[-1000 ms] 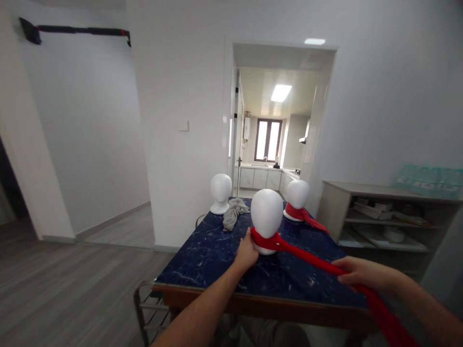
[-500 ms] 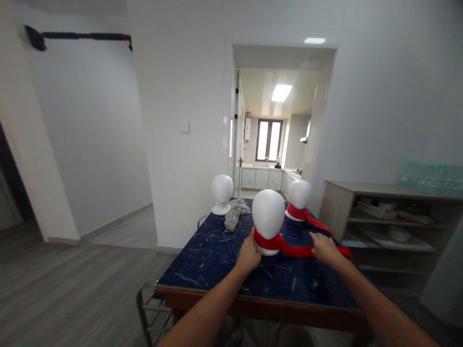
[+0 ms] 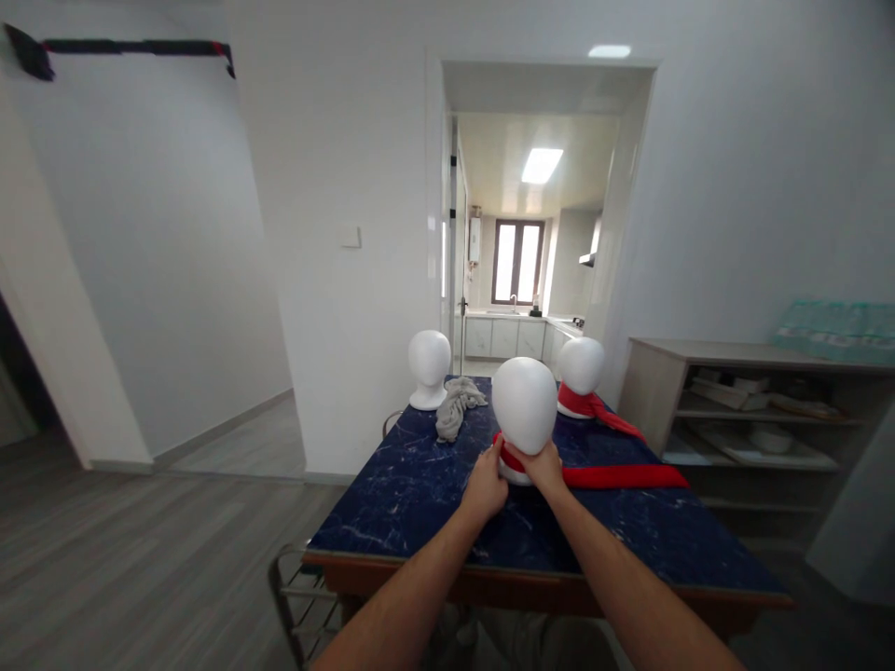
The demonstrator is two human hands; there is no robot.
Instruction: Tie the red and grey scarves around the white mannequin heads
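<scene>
A white mannequin head (image 3: 524, 403) stands upright near the middle of the table, with a red scarf (image 3: 626, 477) around its neck. The scarf's loose end lies stretched out to the right on the tabletop. At the left of the neck, my left hand (image 3: 488, 482) is closed on the scarf's edge. My right hand (image 3: 545, 466) is at the front right of the neck, its fingers closed on the scarf and partly hidden. Together my hands cover much of the wrapped part.
Behind stand a bare mannequin head (image 3: 429, 363) beside a crumpled grey cloth (image 3: 460, 408), and another head (image 3: 582, 365) wearing a red scarf. All are on the blue marbled table (image 3: 392, 503). A shelf unit (image 3: 689, 350) carrying bottles stands right; a metal rack (image 3: 300, 596) is front left.
My right hand has moved left from above the scarf's loose end to the neck of the near head. My left hand stays at the neck. The view has shifted slightly.
</scene>
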